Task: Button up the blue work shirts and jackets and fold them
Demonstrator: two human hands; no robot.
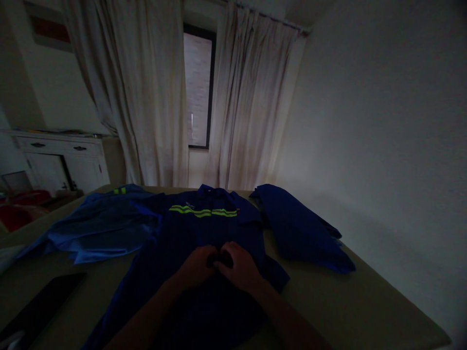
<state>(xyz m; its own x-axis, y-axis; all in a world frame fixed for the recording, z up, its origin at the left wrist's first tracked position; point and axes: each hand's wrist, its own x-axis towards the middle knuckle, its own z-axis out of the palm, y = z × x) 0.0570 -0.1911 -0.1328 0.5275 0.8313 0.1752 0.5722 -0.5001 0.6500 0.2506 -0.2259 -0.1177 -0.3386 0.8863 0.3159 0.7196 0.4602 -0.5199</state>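
Note:
A dark blue work shirt (229,231) with yellow-green reflective stripes across its chest lies spread out in front of me, collar at the far end. My left hand (199,262) and my right hand (239,265) meet over the middle of its front, fingers curled and thumbs close together. Both seem to pinch the shirt's front, though the dim light hides exactly what sits between the fingertips. The shirt's lower part runs beneath my forearms in deep shadow.
A lighter blue garment (105,226) lies crumpled on the left, and a folded dark blue garment (295,226) on the right. A flat black object (44,296) rests at the near left of the covered surface (350,301). Curtains (153,97), a white cabinet (85,165) and a wall surround it.

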